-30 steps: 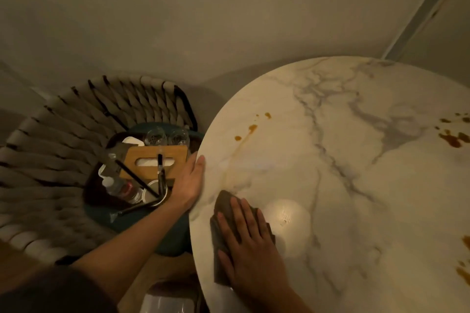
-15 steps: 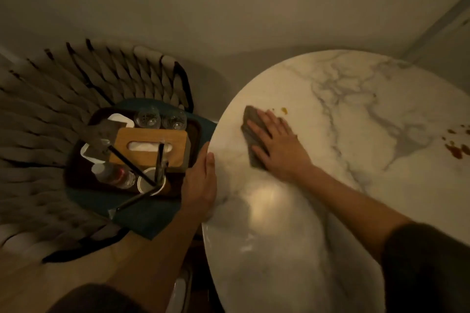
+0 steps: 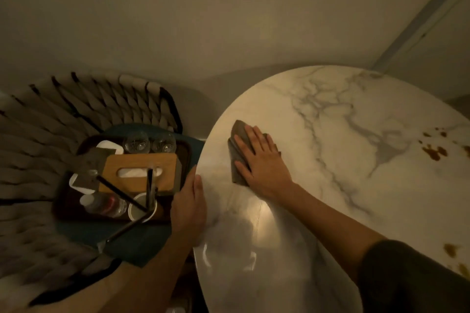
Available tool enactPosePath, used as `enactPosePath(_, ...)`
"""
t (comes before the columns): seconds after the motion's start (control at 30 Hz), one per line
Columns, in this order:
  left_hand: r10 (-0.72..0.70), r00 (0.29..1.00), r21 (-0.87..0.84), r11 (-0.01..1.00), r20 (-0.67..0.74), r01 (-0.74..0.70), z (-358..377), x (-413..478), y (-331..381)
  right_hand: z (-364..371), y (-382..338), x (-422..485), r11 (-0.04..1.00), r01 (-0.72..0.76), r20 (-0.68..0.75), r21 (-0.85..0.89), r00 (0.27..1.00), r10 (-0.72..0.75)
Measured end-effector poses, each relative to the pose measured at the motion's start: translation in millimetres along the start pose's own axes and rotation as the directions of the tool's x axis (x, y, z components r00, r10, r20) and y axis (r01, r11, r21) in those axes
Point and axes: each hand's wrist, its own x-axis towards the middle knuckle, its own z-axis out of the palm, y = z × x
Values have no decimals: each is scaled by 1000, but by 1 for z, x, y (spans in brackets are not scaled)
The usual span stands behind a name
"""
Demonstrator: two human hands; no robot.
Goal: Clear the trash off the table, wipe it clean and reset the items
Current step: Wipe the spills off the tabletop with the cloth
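A round white marble table (image 3: 343,185) fills the right side. My right hand (image 3: 262,162) lies flat with straight fingers on a folded grey-brown cloth (image 3: 237,140) near the table's left rim. My left hand (image 3: 189,203) rests on the table's left edge, fingers straight. Brown spill stains (image 3: 433,151) sit at the table's right side, and more brown stains (image 3: 451,249) lie by the lower right edge. No stain shows around the cloth.
To the left stands a woven chair (image 3: 63,122) with a dark tray (image 3: 185,150) on its seat. The tray carries a wooden tissue box (image 3: 142,162), two glasses (image 3: 150,143), a bottle (image 3: 106,204), a cup (image 3: 138,208) and dark sticks. A wall is behind.
My right hand slid the cloth from the near left of the table up along the left rim. The small brown spots that were there no longer show. My left hand stays on the edge.
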Motion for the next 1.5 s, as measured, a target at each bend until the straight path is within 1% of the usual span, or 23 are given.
enactPosePath(0.07,5,1000,-25,1000,3,-5,0,-3,0,6,-19,-37,994,106,50,15,993,-106)
enactPosePath(0.13,-2,1000,-55,999,0,2,1,-6,-3,12,-30,-75,970,243,102,31,964,-245)
enactPosePath(0.2,29,999,-63,998,-15,-30,4,-5,-8,13,-23,-91,931,366,132,20,922,-365)
enactPosePath(0.27,47,999,-62,997,-21,-49,6,-5,-14,13,0,-79,902,431,120,1,896,-428)
enactPosePath(0.3,45,999,-59,997,-19,-46,7,-5,-18,12,14,-65,911,412,112,-5,905,-409)
enactPosePath(0.33,42,999,-58,997,-25,-43,8,-5,-21,11,28,-49,933,360,99,-14,929,-357)
enactPosePath(0.43,28,999,-53,998,-22,-29,7,-4,-22,3,54,-1,989,140,22,-35,990,-140)
enactPosePath(0.53,13,1000,-60,998,10,-12,6,-2,-15,0,40,22,998,-69,-34,1,997,69)
enactPosePath(0.6,21,1000,-52,998,13,-21,5,-1,-10,2,21,22,991,-130,-48,8,990,130)
enactPosePath(0.63,28,1000,-45,999,6,-27,5,0,-8,2,12,18,993,-119,-47,5,992,119)
enactPosePath(0.7,31,1000,-30,999,4,-30,5,1,-9,3,2,7,999,-44,-29,-11,999,44)
enactPosePath(0.8,39,999,-25,999,16,-38,6,0,-12,7,-1,-2,999,31,-28,-20,999,-32)
enactPosePath(0.9,51,999,-38,998,1,-51,8,0,-20,11,1,-3,999,35,-40,-24,999,-36)
enactPosePath(1.0,51,999,-32,998,16,-51,11,-3,-25,17,1,-6,1000,29,-66,-11,997,-30)
enactPosePath(1.17,14,1000,-31,999,-14,-14,9,-9,-15,17,-7,12,997,-66,-86,37,994,69)
enactPosePath(1.3,-6,1000,8,1000,-7,6,5,-6,-7,12,-6,19,997,-57,-72,42,996,60)
enactPosePath(1.4,35,999,24,999,-32,-34,3,-2,-3,5,-3,25,998,-41,-85,38,995,45)
enactPosePath(1.5,40,998,48,998,-41,-38,3,-2,-7,9,-4,25,999,-26,-94,24,995,28)
